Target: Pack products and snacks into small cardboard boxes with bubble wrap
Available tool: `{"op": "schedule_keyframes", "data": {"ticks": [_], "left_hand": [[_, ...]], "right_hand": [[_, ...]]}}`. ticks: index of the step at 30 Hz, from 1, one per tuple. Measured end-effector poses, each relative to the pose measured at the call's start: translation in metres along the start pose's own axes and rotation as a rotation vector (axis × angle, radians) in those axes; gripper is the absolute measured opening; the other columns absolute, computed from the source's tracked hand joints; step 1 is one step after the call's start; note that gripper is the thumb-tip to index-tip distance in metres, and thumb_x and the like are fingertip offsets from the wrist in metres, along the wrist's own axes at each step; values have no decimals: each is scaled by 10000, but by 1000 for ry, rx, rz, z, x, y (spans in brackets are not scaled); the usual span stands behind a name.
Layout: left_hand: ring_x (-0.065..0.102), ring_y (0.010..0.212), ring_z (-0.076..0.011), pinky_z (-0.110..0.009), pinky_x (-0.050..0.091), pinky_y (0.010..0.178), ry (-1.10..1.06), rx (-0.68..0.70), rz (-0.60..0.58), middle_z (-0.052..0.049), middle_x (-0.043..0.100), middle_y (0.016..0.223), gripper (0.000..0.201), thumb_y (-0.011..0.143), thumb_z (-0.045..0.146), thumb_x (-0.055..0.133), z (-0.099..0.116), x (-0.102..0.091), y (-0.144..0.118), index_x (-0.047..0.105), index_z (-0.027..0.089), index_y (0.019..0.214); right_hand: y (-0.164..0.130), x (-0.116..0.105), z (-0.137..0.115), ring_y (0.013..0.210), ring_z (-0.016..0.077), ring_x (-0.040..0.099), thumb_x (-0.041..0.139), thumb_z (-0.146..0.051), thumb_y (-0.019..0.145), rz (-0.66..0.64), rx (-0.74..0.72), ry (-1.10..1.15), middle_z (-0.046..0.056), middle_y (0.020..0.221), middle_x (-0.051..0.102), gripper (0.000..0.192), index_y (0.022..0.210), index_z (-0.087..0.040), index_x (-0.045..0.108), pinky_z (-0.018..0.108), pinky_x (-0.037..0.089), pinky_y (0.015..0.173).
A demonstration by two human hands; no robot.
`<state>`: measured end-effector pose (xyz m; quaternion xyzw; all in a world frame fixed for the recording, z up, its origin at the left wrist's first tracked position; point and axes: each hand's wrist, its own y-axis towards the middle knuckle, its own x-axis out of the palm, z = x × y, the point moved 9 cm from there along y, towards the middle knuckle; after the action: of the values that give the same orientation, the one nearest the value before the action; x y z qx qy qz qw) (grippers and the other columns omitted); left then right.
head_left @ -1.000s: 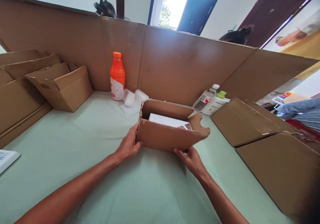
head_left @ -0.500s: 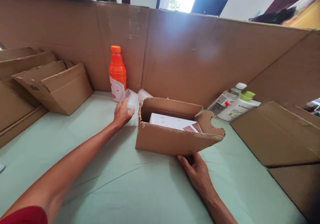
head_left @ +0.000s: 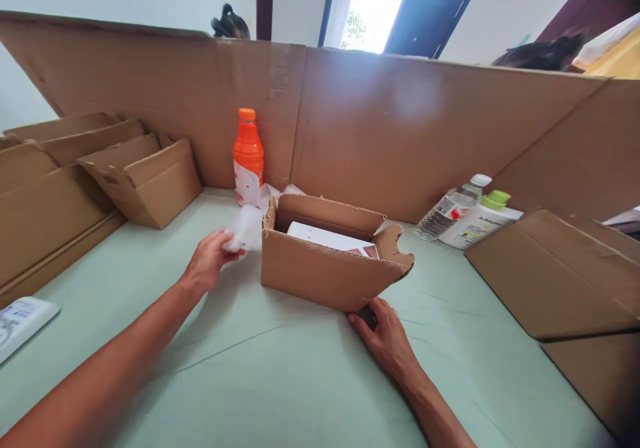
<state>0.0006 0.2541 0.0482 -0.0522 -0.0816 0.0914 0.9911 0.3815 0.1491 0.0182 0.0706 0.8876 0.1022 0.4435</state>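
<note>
An open cardboard box (head_left: 320,275) stands on the pale green table, with a white flat item (head_left: 325,238) lying inside it. My left hand (head_left: 207,261) is just left of the box and grips a white piece of bubble wrap (head_left: 245,229), lifted a little off the table. My right hand (head_left: 385,335) rests on the table against the box's near bottom corner, fingers touching it. More white wrap (head_left: 273,193) lies behind the box next to an orange bottle (head_left: 248,157).
A tall cardboard wall (head_left: 400,121) rings the table. Folded boxes (head_left: 145,178) are stacked at the left, flat cardboard sheets (head_left: 550,275) at the right. A clear bottle (head_left: 450,208) and a white green-capped bottle (head_left: 480,221) lie at the back right. A white label sheet (head_left: 20,321) sits far left.
My left hand left the box's side, reached back to the white wrap by the orange bottle, and now pulls a piece of it toward me. My right hand stayed at the box.
</note>
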Motion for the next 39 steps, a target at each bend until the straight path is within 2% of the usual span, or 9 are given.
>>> {"op": "schedule_keyframes", "data": {"ticks": [5, 9, 15, 19, 22, 25, 30, 35, 39], "left_hand": [[652, 588, -165, -275, 510, 566, -199, -193, 48, -52, 686, 746, 203, 734, 290, 594, -17, -60, -87, 581, 152, 883], [654, 590, -180, -298, 524, 588, -312, -326, -10, -74, 698, 738, 155, 793, 272, 576, -28, -72, -136, 593, 152, 890], [626, 615, -155, -275, 487, 578, -241, -376, -363, -34, 671, 787, 256, 774, 371, 702, -41, -32, -175, 655, 160, 911], [591, 676, -147, -266, 472, 610, -50, -374, -650, -41, 657, 825, 395, 767, 464, 746, -44, 5, -192, 695, 144, 993], [571, 699, -146, -265, 462, 629, 81, -312, -688, -45, 653, 839, 527, 759, 563, 748, -45, 5, -187, 698, 131, 1058], [592, 735, -161, -271, 459, 653, 166, -220, -551, -56, 664, 902, 669, 728, 617, 754, -45, -21, -171, 666, 137, 1185], [591, 1180, -294, -378, 466, 957, 306, -75, -396, -135, 605, 1347, 681, 743, 547, 762, -28, -52, -159, 614, 208, 1315], [546, 1246, -330, -419, 431, 1025, 506, 191, -511, -91, 632, 1342, 649, 691, 385, 785, 12, -8, -162, 629, 247, 1307], [626, 859, -230, -302, 477, 761, 475, 61, -761, -34, 708, 916, 333, 743, 354, 691, -9, 27, -171, 707, 175, 1023]], "right_hand": [[-1, -9, -2, 1042, 328, 673, 558, -470, 780, 35, 59, -29, 147, 1133, 744, 457, 1103, -173, 686, 486, 521, 909], [-30, -39, -26, 732, 263, 679, 517, -467, 860, 118, 92, -151, 72, 906, 776, 324, 976, -242, 718, 475, 536, 809], [-94, -37, -172, 1280, 315, 582, 636, -327, 918, 22, -587, -179, 153, 1440, 593, 511, 1411, -226, 549, 483, 480, 1012], [-99, -7, -224, 1275, 316, 586, 614, -324, 958, -161, -733, -144, 137, 1425, 614, 383, 1329, -232, 626, 491, 470, 985], [-87, 4, -230, 1091, 260, 684, 527, -311, 1014, -249, -668, 5, 68, 1134, 772, 234, 1104, -249, 734, 443, 477, 928], [-74, 4, -219, 943, 227, 707, 513, -372, 1011, -262, -465, 146, 52, 1010, 793, 270, 1044, -255, 755, 396, 495, 885], [-60, -7, -205, 835, 206, 693, 528, -367, 963, -138, -241, 266, 43, 934, 783, 259, 999, -245, 754, 316, 522, 768], [-51, -12, -225, 857, 203, 696, 549, -358, 951, -61, -303, 250, 44, 948, 781, 236, 989, -246, 753, 314, 533, 789], [-44, -46, -224, 841, 189, 686, 562, -373, 948, 155, -282, 258, 45, 936, 765, 237, 982, -218, 739, 302, 535, 802]]}}
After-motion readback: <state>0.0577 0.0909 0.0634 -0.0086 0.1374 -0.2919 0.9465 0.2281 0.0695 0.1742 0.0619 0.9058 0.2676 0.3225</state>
